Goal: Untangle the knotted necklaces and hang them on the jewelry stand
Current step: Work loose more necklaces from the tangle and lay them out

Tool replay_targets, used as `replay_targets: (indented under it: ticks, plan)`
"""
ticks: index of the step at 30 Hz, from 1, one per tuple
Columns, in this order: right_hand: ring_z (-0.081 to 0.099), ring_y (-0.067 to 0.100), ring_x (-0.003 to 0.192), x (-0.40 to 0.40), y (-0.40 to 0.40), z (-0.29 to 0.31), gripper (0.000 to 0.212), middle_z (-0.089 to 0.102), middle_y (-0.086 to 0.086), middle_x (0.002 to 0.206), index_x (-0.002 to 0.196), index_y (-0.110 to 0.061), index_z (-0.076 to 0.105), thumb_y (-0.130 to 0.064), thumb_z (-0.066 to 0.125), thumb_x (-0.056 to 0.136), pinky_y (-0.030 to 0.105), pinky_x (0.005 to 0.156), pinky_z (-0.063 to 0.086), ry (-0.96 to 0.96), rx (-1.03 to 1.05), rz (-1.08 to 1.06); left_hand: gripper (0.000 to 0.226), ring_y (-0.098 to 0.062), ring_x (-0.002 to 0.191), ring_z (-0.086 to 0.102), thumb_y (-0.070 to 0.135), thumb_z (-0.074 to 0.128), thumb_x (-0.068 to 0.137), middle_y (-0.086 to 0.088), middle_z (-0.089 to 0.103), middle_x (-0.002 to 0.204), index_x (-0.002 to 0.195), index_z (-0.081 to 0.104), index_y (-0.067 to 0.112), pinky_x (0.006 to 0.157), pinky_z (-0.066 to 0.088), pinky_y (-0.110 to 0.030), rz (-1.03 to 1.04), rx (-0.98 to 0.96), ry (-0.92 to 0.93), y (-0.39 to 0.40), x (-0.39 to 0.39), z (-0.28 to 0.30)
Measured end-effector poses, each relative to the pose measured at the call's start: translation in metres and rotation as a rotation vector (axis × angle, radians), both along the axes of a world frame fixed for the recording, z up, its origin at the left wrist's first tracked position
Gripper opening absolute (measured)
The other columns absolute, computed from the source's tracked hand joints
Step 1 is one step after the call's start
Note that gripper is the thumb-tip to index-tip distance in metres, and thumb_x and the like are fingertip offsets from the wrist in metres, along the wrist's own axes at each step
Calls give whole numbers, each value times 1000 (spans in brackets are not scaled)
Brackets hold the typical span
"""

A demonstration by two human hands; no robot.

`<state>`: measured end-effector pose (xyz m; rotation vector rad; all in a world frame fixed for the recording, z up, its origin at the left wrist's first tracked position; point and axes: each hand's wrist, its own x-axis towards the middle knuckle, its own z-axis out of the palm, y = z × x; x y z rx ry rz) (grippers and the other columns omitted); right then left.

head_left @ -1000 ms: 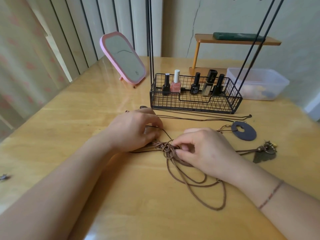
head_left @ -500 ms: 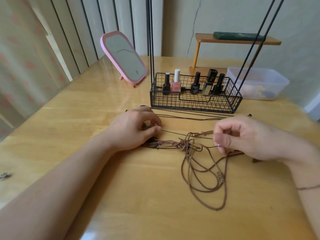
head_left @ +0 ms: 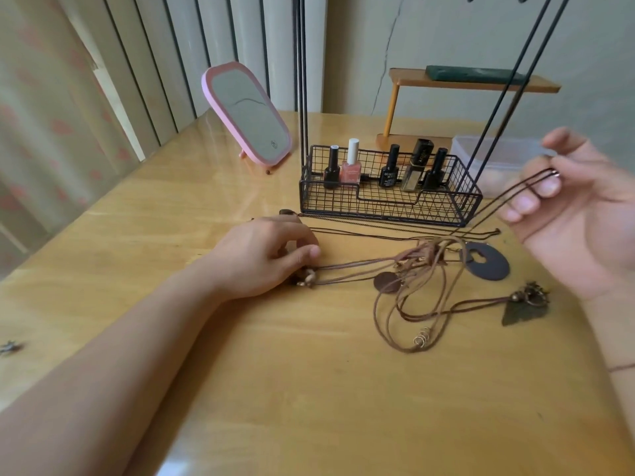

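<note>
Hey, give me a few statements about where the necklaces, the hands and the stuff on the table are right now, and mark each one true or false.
1. The right hand is raised off the table, pulling a dark cord up from the tangle of brown cords. True.
2. The left hand is lifted in the air. False: it rests on the table, holding down one end of the cords.
3. The wire basket holds nail polish bottles. True.
4. The dark oval pendant hangs on the stand. False: it lies on the table.
5. The pink mirror lies flat. False: it stands tilted.
</note>
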<state>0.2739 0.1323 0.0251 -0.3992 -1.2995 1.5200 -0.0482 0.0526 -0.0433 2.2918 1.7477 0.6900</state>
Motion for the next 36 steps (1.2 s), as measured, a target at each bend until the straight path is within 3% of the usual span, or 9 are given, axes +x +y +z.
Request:
replay_targets:
  ticks: [5, 10, 13, 16, 19, 24, 30, 34, 36]
  plan:
    - [47, 13, 57, 5, 8, -2, 22, 47, -8, 59, 89, -26, 62, -16, 43, 82, 21, 58, 44, 93, -61, 45, 41, -2, 85, 59, 75, 61, 71, 20, 59, 95, 94, 63, 42, 72, 50, -27, -107, -50, 33, -4, 0, 5]
    - [43, 13, 55, 11, 17, -6, 22, 45, -7, 56, 89, -24, 64, -15, 44, 83, 23, 58, 45, 253, -144, 159, 30, 1, 80, 56, 63, 63, 75, 21, 60, 88, 95, 64, 40, 70, 50, -28, -66, -68, 30, -4, 0, 6]
    - [36, 12, 51, 13, 18, -7, 19, 36, -6, 51, 84, -26, 61, -17, 45, 80, 22, 54, 43, 236, -178, 99, 28, -1, 76, 57, 60, 68, 74, 21, 61, 84, 98, 63, 45, 68, 50, -25, -58, -144, -14, -5, -3, 9]
    - [33, 11, 48, 13, 18, -7, 17, 33, -6, 49, 77, -26, 62, -18, 47, 77, 20, 50, 40, 255, -231, 25, 14, -3, 67, 55, 35, 80, 82, 15, 62, 74, 90, 68, 37, 59, 41, -14, -67, -215, -79, -6, -6, 12]
    - [30, 10, 47, 14, 18, -5, 18, 31, -6, 48, 71, -26, 63, -18, 48, 75, 20, 49, 37, 256, -251, -57, 1, -5, 66, 55, 28, 73, 89, 9, 65, 73, 89, 73, 27, 58, 39, -11, -73, -227, -128, -6, -6, 13]
    - [30, 11, 46, 14, 16, -6, 18, 32, -5, 48, 72, -26, 63, -17, 49, 76, 19, 49, 38, 273, -266, -93, 18, -6, 64, 50, 32, 59, 98, 11, 60, 71, 83, 66, 25, 60, 39, -15, -45, -254, -187, -7, -7, 12]
    - [27, 13, 46, 9, 10, -1, 12, 27, -6, 47, 73, -27, 54, -17, 48, 70, 19, 48, 35, 88, -261, -189, 25, -13, 57, 51, 24, 48, 90, 1, 59, 61, 75, 57, 7, 58, 42, -23, -38, -148, -645, -8, -1, 21]
    - [29, 13, 43, 4, 5, -3, 24, 29, -8, 46, 77, -22, 51, -6, 37, 86, 21, 46, 35, -141, -266, -230, 24, -23, 56, 53, 20, 48, 84, -13, 62, 71, 65, 62, 20, 54, 42, -28, -13, -40, -1094, -7, -3, 32]
    - [29, 13, 42, 2, 2, -2, 20, 27, -8, 45, 77, -21, 52, -7, 41, 82, 21, 46, 36, -183, -264, -196, 31, -24, 59, 57, 20, 39, 87, -10, 68, 83, 66, 62, 22, 55, 45, -28, -36, -44, -1270, -7, -5, 35]
